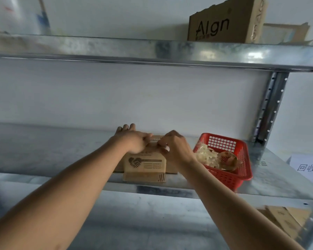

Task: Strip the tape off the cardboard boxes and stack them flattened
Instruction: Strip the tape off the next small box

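Small cardboard box (pixel 145 164) on metal shelf (pixel 61 152), under both hands. Left hand (pixel 132 141) curled over its top; right hand (pixel 175 147) pinching at top edge. Red basket (pixel 229 175) just right.

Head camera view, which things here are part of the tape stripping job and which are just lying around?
In the job:
small cardboard box, gripped by left hand and right hand
red basket holding crumpled tape

Lying about:
torn Align box on upper shelf
paper sign
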A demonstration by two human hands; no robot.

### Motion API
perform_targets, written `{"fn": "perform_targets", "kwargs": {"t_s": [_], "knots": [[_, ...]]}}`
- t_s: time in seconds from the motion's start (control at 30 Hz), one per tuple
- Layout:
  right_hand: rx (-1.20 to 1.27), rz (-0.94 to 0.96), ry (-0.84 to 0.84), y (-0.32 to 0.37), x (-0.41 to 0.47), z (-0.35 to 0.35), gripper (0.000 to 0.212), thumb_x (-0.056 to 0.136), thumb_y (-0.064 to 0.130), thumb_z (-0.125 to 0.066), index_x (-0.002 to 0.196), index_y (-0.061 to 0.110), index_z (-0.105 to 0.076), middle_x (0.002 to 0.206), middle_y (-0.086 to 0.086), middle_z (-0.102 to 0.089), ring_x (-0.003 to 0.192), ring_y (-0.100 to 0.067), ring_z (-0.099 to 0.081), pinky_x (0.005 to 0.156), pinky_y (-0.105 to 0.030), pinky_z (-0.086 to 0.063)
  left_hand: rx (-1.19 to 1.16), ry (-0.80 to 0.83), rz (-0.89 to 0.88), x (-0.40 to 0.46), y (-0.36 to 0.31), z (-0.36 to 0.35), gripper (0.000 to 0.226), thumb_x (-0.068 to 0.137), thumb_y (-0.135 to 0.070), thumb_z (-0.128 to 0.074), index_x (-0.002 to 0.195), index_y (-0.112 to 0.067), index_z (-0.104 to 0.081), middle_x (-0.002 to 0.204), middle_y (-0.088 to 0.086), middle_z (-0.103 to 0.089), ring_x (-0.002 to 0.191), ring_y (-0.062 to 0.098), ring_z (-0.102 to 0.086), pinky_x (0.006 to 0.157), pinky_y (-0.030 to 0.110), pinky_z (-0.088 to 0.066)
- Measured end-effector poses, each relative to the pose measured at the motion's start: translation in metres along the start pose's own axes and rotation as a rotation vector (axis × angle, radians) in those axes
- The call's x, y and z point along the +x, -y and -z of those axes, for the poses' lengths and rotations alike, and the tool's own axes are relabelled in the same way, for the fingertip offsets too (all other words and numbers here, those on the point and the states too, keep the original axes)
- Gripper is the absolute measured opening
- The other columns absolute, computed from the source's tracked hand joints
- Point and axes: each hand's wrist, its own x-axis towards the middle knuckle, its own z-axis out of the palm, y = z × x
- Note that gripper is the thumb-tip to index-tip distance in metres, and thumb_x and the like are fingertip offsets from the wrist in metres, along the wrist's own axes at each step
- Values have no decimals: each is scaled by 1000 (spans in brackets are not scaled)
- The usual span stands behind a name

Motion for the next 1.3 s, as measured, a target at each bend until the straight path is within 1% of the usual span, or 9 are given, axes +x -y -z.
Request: {"fn": "perform_targets", "kwargs": {"t_s": [0.17, 0.33, 0.4, 0.5, 0.57, 0.67, 0.77, 0.97, 1.3], "knots": [[36, -180, -60, 17, 25, -35, 32, 91, 3, -57, 102, 25, -78, 99, -3, -68, 87, -29, -67, 64, -35, -52, -192, 29, -34, -3, 54, 5, 50, 101, -66, -40, 149, -51, -46, 157, 3, -46, 135, 29, -50, 111, 43, -42], [467, -296, 130, 33, 47, -68, 46, 98, 11, -49, 133, 35, -67, 123, 0, -74, 108, -26, -68, 89, -36, -54, -433, -43, -96, 0, 93, -2, 47, 95, -62, -62, 133, -35, -64, 105, -2, -67, 70, 13, -74, 59, 18, -48], [780, -370, 183, 38, 50, -84, 45, 107, 10, -43, 143, 31, -59, 127, -5, -71, 111, -27, -68, 99, -45, -55, -380, -21, -103, 6, 100, -9, 49, 98, -64, -53, 140, -38, -57, 134, 3, -56, 115, 21, -67, 91, 29, -52], [1141, -483, 109, 44, 46, -91, 32, 110, 9, -43, 133, 18, -64, 121, -9, -71, 96, -22, -69, 78, -27, -58, -295, 63, -148, 12, 104, -13, 53, 103, -67, -34, 154, -55, -32, 172, -10, 9, 159, 28, 7, 126, 60, -10], [1098, -466, -29, 42, 37, -90, 25, 108, 15, -51, 122, 20, -71, 110, -4, -76, 91, -20, -75, 75, -28, -62, -338, 99, -233, 16, 103, -17, 52, 107, -59, -29, 159, -53, -23, 170, -16, 15, 156, 19, 22, 125, 57, 0], [960, -330, -132, 36, 19, -88, 21, 99, 31, -67, 118, 25, -75, 106, 6, -77, 97, -16, -76, 80, -41, -65, -443, 107, -270, 24, 104, -26, 50, 110, -52, -27, 160, -49, -23, 171, -18, 3, 158, 11, 6, 129, 47, -1], [765, -210, -104, 36, 5, -83, 53, 77, 51, -82, 125, 31, -72, 113, 23, -70, 103, 0, -71, 81, -24, -62, -449, 93, -279, 32, 107, -30, 49, 110, -52, -25, 159, -51, -25, 171, -19, -2, 158, 8, 1, 129, 47, 0], [463, -105, -266, 38, 0, -91, 55, 76, 9, -89, 128, 16, -72, 108, 11, -75, 97, -1, -73, 88, -23, -60, -501, 89, -311, 42, 112, -43, 48, 108, -57, -22, 156, -55, -26, 169, -27, -2, 156, 6, 12, 126, 45, 5], [541, -234, -365, 44, -7, -90, 25, 94, 8, -73, 103, 31, -79, 84, 19, -77, 75, -8, -76, 63, -38, -65, -472, 107, -321, 37, 111, -33, 49, 109, -55, -25, 159, -51, -24, 170, -23, -3, 157, 7, 10, 125, 44, 5]]}}
